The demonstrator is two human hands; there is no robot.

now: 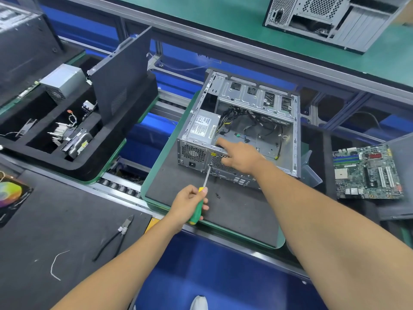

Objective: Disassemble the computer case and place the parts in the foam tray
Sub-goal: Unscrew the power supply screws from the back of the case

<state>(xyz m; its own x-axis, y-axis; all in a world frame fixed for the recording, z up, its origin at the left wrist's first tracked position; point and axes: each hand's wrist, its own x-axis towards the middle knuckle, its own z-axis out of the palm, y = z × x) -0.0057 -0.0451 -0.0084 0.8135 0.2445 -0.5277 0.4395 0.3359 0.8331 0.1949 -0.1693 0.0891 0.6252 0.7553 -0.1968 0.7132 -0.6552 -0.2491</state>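
An open grey computer case (257,101) lies on its side on a dark mat, its rear panel facing me. Inside it, a silver power supply (202,127) sits at the near left, with black cables behind. My left hand (190,203) grips a green and yellow screwdriver (197,211), whose tip touches the case's rear panel below the power supply. My right hand (238,156) rests on the rear edge of the case, index finger stretched toward the power supply. The black foam tray (55,162) at the left holds a power supply, a drive, cables and a side panel.
A green motherboard (366,173) lies at the right. Black cutters (118,233) and a white wire scrap (55,262) lie on the near-left mat. A small black screw (218,195) rests on the mat near the case. Another case (330,19) stands on the far bench.
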